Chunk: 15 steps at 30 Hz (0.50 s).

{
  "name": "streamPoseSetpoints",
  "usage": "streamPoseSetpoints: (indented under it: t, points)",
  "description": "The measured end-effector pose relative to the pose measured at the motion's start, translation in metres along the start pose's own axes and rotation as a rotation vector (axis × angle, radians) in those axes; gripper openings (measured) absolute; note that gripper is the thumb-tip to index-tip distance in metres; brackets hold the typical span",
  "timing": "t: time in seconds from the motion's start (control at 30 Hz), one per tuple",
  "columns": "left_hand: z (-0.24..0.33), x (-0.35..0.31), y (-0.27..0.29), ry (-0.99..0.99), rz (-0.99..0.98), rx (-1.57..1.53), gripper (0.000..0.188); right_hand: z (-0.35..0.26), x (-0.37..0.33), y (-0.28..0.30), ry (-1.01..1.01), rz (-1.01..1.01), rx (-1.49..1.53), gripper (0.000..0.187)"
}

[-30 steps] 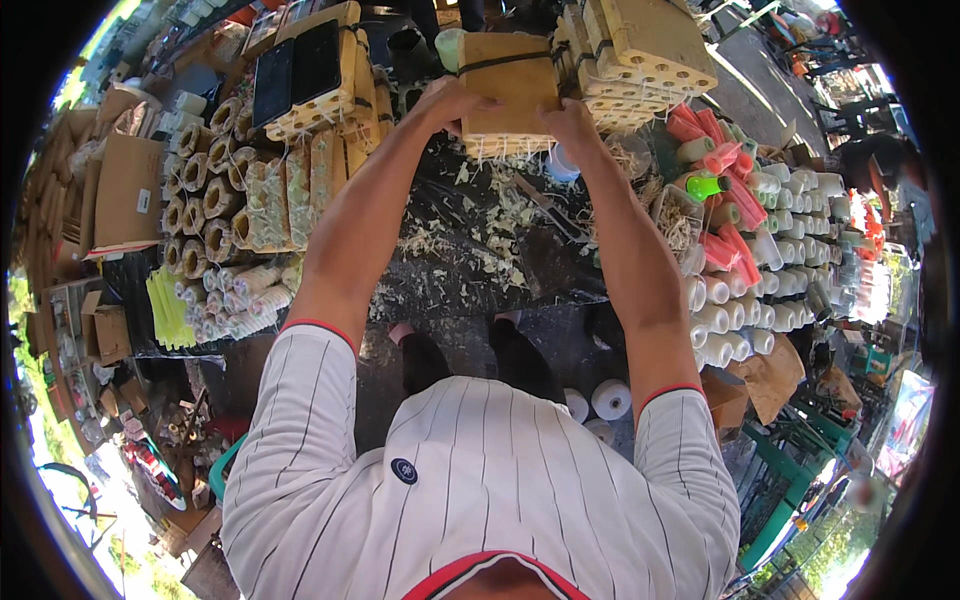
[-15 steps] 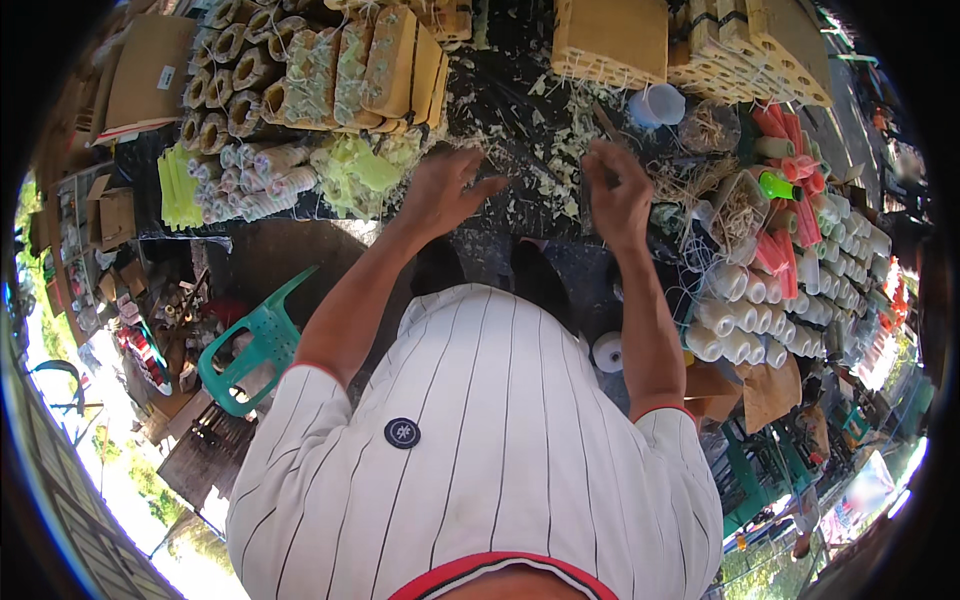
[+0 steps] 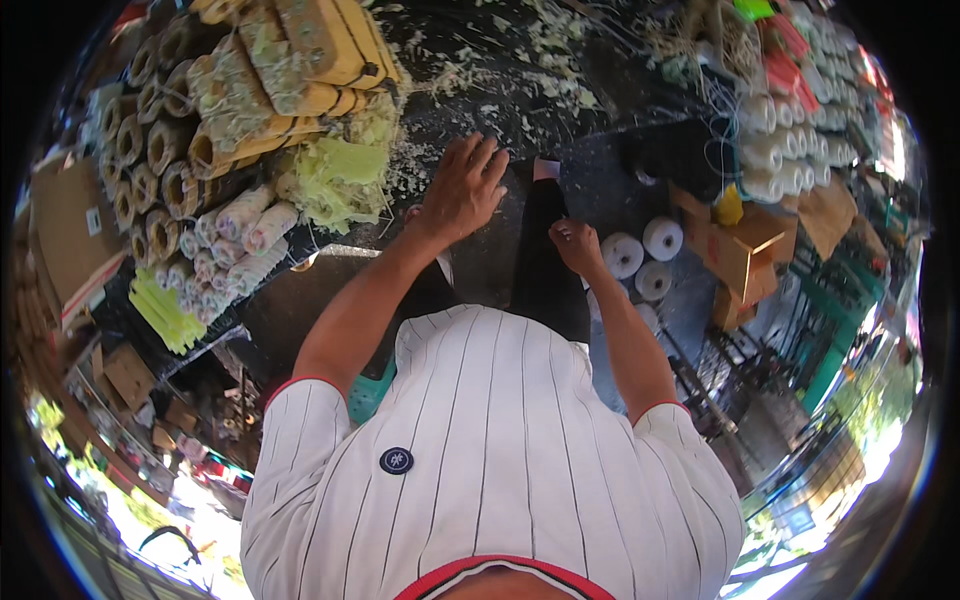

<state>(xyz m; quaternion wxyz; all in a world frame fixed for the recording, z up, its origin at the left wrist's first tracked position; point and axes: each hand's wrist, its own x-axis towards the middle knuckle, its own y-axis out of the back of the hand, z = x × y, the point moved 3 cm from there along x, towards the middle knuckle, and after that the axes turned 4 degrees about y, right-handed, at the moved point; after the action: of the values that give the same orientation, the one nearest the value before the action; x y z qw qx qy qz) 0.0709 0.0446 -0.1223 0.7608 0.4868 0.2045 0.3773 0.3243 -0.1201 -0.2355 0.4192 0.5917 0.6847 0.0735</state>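
Note:
My left hand is spread over the near edge of the dark worktable, fingers apart and holding nothing. Below the table edge, my right hand hangs beside my dark trouser leg. Its fingers are curled in, and whatever they may hold is hidden. Pale yellow-green paper scraps are heaped left of my left hand. Beyond the heap, thick paper-wrapped tubes lie stacked beside yellowish perforated blocks bound with dark bands.
Thin rolled tubes and yellow-green strips lie at the table's left end. White spools stand on the floor at right, near an opened cardboard box. Rows of whitish rolls fill the far right. A green chair is partly hidden behind my left arm.
The view has turned to the right and drawn back from the table. My right hand has dropped from the tabletop to beside my leg. My left hand remains over the table's edge, fingers spread.

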Motion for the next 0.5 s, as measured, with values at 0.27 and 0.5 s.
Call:
streamPoseSetpoints:
  t: [0.27,0.5]
  points:
    - [-0.020,0.038,-0.058,-0.222,-0.167,0.262,0.116,0.118,0.002,-0.192,-0.195,-0.176,-0.238,0.030]
    - [-0.006,0.042,-0.068,-0.222,-0.178,0.481,0.127,0.248,0.092,-0.342,-0.353,0.080,0.011,0.027]
